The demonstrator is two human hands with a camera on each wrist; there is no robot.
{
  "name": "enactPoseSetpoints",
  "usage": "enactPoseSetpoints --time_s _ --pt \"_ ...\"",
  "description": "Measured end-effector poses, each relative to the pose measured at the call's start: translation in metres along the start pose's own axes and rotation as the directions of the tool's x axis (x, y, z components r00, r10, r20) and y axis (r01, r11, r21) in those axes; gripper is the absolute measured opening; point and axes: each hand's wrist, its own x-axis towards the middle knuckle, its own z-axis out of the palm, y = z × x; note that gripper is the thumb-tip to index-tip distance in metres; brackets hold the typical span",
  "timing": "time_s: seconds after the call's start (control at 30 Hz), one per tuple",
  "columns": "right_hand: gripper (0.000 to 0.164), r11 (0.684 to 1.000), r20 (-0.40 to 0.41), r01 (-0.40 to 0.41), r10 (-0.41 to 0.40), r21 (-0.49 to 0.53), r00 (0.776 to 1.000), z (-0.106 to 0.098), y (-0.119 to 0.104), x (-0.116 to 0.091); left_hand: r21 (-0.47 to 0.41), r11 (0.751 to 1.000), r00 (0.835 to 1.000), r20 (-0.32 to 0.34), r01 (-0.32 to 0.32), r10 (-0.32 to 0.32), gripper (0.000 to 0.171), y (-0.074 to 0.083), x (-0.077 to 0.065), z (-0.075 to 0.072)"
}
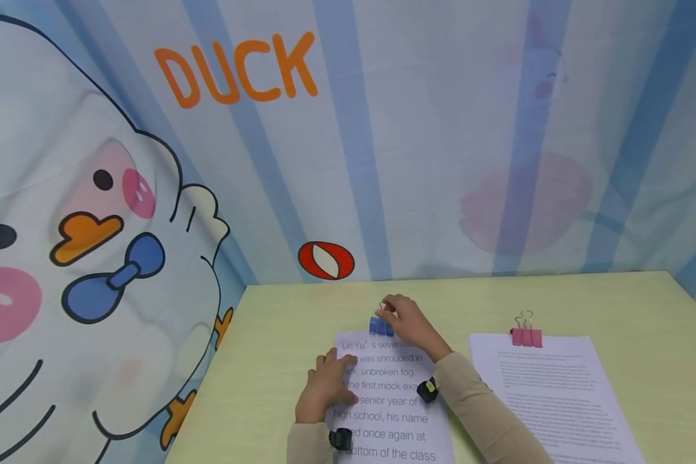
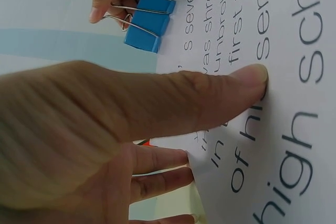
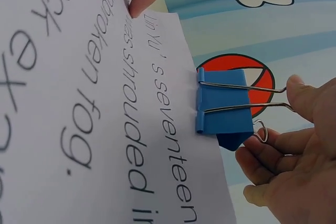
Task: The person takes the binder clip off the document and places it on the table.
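A blue binder clip [image 3: 224, 100] sits on the top edge of a large-print paper sheet [image 1: 383, 412], its wire handles standing out from the edge. My right hand [image 1: 406, 319] pinches those handles, thumb on one side and curled fingers on the other, as the right wrist view shows. My left hand [image 1: 325, 386] lies over the sheet's left side with its fingers spread. Its thumb [image 2: 210, 95] presses on the print, while other fingertips [image 2: 181, 174] are at the paper's edge.
To the right lies a second printed stack [image 1: 551, 393] with a pink binder clip [image 1: 526, 338] on its top edge, handles up. The pale yellow table [image 1: 255, 361] ends at a striped cloth backdrop [image 1: 417, 161] with a cartoon duck.
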Motion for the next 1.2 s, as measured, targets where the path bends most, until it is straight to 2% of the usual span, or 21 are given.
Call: enactPoseSetpoints --time_s 0.5,1.0,1.2 --pt "0.028 1.000 -0.070 0.011 -0.012 -0.010 0.997 -0.010 -0.004 0.000 -0.017 1.000 1.000 -0.002 0.010 -0.010 0.072 0.003 -0.003 -0.003" --pt "0.035 0.999 -0.037 0.017 -0.016 0.032 0.999 -0.019 -0.009 -0.002 -0.012 1.000 1.000 -0.004 0.017 -0.017 0.072 0.002 -0.003 -0.001" --pt "0.035 0.999 -0.006 0.018 -0.017 0.030 1.000 -0.028 -0.010 -0.003 -0.003 1.000 1.000 -0.007 -0.004 0.004 0.072 0.001 -0.002 -0.001"
